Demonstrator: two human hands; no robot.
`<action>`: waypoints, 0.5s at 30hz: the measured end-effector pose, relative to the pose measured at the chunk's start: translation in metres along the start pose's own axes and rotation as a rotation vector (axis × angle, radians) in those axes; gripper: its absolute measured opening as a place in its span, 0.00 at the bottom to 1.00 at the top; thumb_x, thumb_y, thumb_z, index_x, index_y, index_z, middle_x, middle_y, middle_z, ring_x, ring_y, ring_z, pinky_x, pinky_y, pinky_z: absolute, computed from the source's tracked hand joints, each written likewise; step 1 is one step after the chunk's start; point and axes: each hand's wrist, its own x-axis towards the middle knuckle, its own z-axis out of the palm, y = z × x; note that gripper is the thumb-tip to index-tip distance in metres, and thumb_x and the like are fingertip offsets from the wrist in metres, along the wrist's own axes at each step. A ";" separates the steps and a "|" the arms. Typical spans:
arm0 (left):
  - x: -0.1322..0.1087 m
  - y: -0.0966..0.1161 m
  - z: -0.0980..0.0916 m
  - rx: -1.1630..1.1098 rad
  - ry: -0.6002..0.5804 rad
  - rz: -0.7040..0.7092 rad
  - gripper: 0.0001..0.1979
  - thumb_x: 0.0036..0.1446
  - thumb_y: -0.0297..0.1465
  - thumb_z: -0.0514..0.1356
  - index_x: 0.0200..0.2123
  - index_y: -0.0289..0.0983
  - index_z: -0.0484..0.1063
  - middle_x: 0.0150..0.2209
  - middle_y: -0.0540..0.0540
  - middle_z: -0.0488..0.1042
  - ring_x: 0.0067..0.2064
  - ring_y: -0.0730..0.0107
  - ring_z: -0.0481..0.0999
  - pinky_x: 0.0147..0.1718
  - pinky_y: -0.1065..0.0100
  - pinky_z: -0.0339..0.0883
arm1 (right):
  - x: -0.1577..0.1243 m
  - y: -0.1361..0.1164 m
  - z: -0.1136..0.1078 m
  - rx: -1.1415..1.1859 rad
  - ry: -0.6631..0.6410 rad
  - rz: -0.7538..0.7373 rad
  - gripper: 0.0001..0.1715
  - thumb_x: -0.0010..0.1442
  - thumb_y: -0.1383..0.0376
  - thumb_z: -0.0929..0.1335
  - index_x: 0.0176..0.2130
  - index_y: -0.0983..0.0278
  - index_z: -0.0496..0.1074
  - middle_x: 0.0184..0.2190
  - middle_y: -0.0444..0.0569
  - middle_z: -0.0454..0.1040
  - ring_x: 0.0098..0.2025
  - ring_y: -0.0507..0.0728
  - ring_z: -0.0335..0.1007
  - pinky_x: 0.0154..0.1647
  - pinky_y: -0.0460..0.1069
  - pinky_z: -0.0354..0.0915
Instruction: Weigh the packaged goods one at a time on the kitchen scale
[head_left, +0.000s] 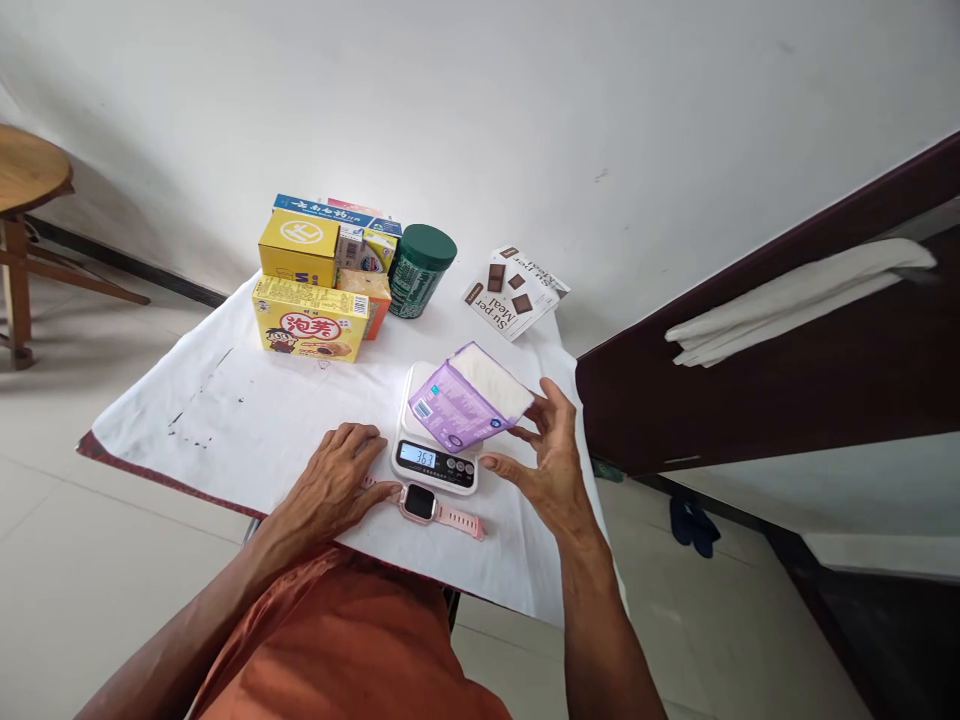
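On the white kitchen scale (405,425) rests a purple-and-white tissue pack (469,400), tilted at an angle across its plate. The scale's lit display (417,457) reads 363. My right hand (551,460) is at the pack's right corner, fingers spread and thumb apart; fingertips are at or just behind the edge, and contact is unclear. Flat on the cloth left of the scale lies my left hand (334,480), its thumb at the pink strap of a smartwatch (418,502). That watch lies in front of the scale, its screen dark.
Several boxes stand grouped at the back left, including a yellow snack box (311,320). Beside them are a dark green canister (422,270) and a white chocolate-print box (514,292). A white cloth (202,400) covers the table. A wooden stool (34,170) stands left.
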 end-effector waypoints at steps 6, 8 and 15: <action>0.000 -0.003 0.003 0.012 0.019 0.019 0.21 0.69 0.44 0.62 0.57 0.37 0.74 0.57 0.36 0.76 0.56 0.48 0.73 0.53 0.47 0.72 | -0.006 -0.012 0.022 -0.191 0.088 0.026 0.66 0.43 0.43 0.82 0.70 0.55 0.57 0.61 0.58 0.72 0.60 0.70 0.71 0.52 0.63 0.75; 0.000 -0.003 0.004 0.011 0.025 0.019 0.21 0.69 0.44 0.62 0.57 0.37 0.74 0.57 0.37 0.76 0.56 0.49 0.73 0.53 0.47 0.72 | -0.002 -0.016 0.028 -0.190 0.130 0.049 0.55 0.45 0.45 0.82 0.64 0.56 0.63 0.54 0.54 0.77 0.52 0.66 0.76 0.47 0.61 0.76; -0.002 -0.005 0.007 0.026 0.030 0.027 0.20 0.70 0.43 0.63 0.58 0.37 0.73 0.57 0.37 0.76 0.56 0.50 0.73 0.53 0.48 0.73 | 0.065 0.010 0.009 0.116 0.299 -0.010 0.35 0.48 0.51 0.80 0.49 0.59 0.68 0.47 0.51 0.79 0.49 0.62 0.77 0.42 0.55 0.76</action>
